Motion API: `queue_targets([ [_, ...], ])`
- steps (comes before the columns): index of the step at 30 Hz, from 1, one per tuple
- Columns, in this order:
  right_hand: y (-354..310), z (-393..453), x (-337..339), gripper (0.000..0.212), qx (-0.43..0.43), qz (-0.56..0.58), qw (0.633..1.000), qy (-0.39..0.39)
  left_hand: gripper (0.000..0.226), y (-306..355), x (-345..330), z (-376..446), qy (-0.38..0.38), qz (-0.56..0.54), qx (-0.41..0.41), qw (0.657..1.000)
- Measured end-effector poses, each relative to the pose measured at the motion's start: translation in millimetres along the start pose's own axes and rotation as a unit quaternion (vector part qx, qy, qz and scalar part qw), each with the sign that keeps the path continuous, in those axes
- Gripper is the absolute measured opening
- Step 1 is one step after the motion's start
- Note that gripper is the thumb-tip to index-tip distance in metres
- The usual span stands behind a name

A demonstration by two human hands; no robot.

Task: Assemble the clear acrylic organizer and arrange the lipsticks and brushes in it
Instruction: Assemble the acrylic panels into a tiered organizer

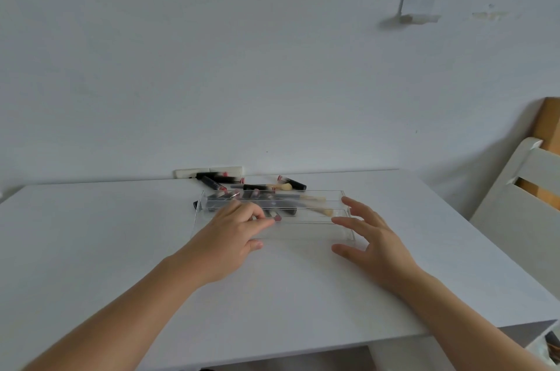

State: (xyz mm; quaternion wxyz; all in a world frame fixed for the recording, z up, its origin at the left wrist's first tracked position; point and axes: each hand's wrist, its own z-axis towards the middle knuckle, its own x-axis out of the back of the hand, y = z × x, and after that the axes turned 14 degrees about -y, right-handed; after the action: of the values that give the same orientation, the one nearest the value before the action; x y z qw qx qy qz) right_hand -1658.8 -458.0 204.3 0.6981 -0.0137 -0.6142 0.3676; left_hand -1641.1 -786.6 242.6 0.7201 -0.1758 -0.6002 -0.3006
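Just below the frame's centre, the clear acrylic organizer sits on the white table, with black lipsticks and brushes blurred behind it. Left hand pinches a pink-tipped lipstick over the tray; right hand hovers spread, holding nothing, at its right end.

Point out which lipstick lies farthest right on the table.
The black lipstick behind the organizer's right half, pink end pointing left; the other lipsticks cluster farther left.
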Motion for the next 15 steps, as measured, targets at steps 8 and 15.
queue_targets([
  [8, -3.2, -2.2, 1.1, 0.045, -0.006, -0.003, 1.0, 0.003, 0.051, -2.7, -14.9, -2.7, 0.065, 0.054, -0.006, 0.996],
  [15, -3.5, -5.7, 1.8, 0.049, -0.005, 0.004, 1.0, 0.005, 0.058, -21.0, -9.8, -15.3, 0.1, 0.034, 0.047, 0.993],
])
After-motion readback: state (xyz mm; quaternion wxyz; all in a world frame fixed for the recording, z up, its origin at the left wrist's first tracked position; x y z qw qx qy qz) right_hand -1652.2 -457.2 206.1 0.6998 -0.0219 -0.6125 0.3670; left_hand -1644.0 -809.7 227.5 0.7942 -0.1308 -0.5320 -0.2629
